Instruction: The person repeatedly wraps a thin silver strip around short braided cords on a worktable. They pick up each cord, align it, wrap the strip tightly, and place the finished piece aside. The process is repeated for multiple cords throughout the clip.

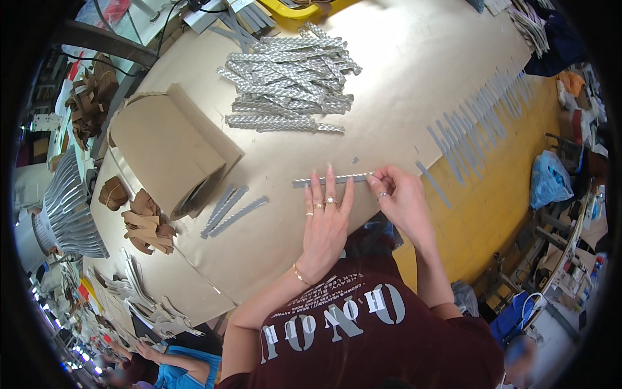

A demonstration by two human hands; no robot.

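Steadying a grey strip (pixel 340 181), the left hand (pixel 326 225) lies flat, grip released; the right hand (pixel 402 200) pinches its end, apparently for alignment.

Hands (pixel 327 223) on grey strip (pixel 339 179) | braided pile (pixel 291 78) beyond | cardboard (pixel 165 142) left

One left hand (pixel 327 230) and one right hand (pixel 402 204) at center, with one grey strip (pixel 359 177); about three shorter strips (pixel 240 216) left of center; upper center, one pile of braided pieces (pixel 291 81), too overlapped to count.
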